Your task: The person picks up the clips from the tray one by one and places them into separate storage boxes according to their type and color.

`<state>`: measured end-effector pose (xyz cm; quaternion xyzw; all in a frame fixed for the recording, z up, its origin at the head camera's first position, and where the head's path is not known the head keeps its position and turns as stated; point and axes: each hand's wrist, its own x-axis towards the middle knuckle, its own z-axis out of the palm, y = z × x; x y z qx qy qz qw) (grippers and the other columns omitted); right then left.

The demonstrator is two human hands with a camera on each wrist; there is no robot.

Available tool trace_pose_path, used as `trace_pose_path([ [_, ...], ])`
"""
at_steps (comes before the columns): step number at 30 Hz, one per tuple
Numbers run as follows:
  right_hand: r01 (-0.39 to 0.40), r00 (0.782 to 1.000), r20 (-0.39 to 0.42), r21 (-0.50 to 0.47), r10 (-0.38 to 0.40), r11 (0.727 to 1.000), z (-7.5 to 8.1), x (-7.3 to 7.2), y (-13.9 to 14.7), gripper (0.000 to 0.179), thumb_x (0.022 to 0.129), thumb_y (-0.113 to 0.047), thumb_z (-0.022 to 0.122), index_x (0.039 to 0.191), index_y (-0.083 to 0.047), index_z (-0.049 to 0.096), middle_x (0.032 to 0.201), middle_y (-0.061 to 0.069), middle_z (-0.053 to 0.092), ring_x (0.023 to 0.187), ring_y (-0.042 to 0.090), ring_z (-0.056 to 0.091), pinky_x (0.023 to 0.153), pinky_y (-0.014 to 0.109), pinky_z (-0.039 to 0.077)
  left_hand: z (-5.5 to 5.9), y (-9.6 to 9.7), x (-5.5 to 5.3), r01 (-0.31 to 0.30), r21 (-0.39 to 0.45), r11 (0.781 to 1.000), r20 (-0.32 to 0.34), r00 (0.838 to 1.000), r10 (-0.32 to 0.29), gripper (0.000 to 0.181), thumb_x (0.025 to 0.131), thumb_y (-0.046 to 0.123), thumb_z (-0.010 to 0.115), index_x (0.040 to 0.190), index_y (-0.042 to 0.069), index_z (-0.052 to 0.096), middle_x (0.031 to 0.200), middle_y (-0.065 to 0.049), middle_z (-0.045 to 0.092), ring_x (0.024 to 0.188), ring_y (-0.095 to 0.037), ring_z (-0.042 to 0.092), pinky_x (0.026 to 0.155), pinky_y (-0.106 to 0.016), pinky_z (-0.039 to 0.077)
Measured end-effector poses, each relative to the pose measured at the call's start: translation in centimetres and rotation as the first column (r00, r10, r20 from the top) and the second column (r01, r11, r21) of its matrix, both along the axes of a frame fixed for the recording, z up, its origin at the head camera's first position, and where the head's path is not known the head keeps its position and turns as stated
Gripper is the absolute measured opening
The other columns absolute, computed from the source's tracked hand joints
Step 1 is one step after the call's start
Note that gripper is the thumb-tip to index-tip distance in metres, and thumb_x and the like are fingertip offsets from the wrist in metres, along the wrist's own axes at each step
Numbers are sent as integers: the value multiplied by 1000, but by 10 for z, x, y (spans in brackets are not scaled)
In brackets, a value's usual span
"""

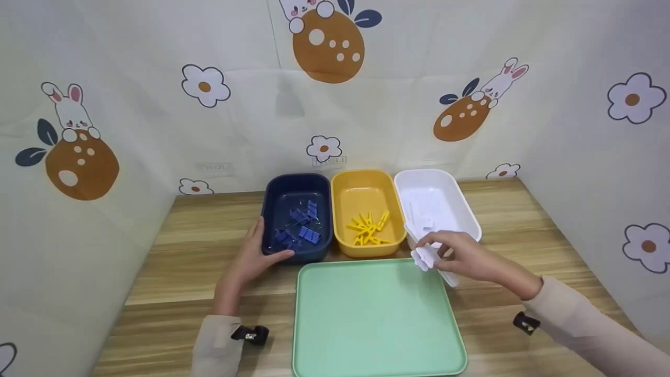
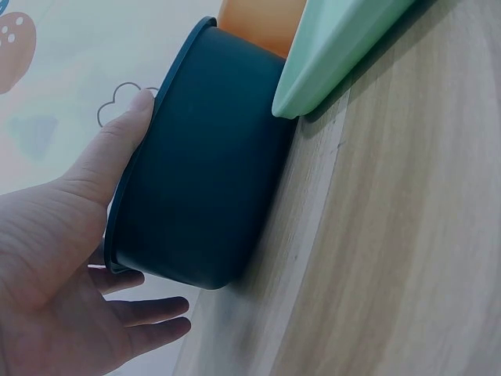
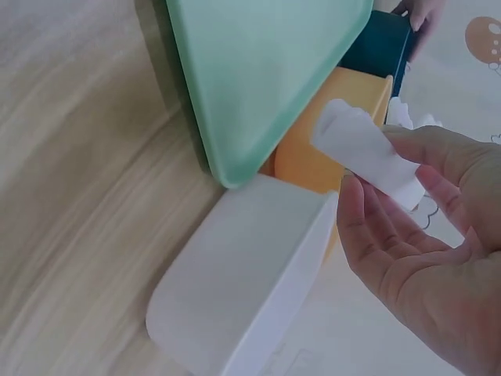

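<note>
My right hand (image 1: 460, 254) pinches a white piece (image 1: 425, 257) with a scalloped, flower-like end between thumb and fingertips. A long white strip (image 1: 449, 277) runs beneath that hand. Both overlap the front of the white bin (image 1: 466, 209) and the tray's far right corner in the head view. In the right wrist view the pinched white piece (image 3: 364, 149) has a rounded end; its exact kind I cannot tell. My left hand (image 1: 254, 259) rests against the dark blue bin (image 1: 296, 256), thumb along its rim and fingers extended beside it. Several blue clips (image 1: 310, 234) lie inside.
Between the blue and white bins stands a yellow bin (image 1: 361, 191) holding several yellow clothespins (image 1: 369, 228). A small white item (image 1: 428, 224) lies in the white bin. The green tray (image 1: 379, 319) sits in front of the bins on the wooden table (image 1: 172, 262). Printed curtains surround the table.
</note>
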<state>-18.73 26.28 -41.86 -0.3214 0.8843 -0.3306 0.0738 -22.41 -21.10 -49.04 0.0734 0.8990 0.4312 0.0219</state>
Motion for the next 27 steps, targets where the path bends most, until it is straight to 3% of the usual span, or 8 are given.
trace_pose_path([
  [8,31,999,-31,3,-31,1000,6,-15,9,33,88,8,76,119,-3,69,120,20,73,83,19,69,74,32,63,-1,0,-1,4,0,1000,-4,1000,-4,123,88,44,86,166,-7,6,173,-32,4,161,-47,8,131,-58,13],
  [18,99,995,-21,3,-99,995,14,-31,18,32,87,7,78,117,0,70,113,21,72,81,19,68,75,26,60,-2,0,-1,0,-5,1000,1,1000,0,122,89,45,85,166,-7,5,173,-31,3,161,-48,7,131,-58,12],
  [27,134,991,-27,29,-133,991,19,-49,31,36,86,8,80,120,2,69,113,25,72,85,28,70,78,30,61,-1,0,-1,-5,-3,1000,-3,1000,5,122,89,43,85,166,-7,6,173,-31,4,161,-46,8,131,-57,13],
])
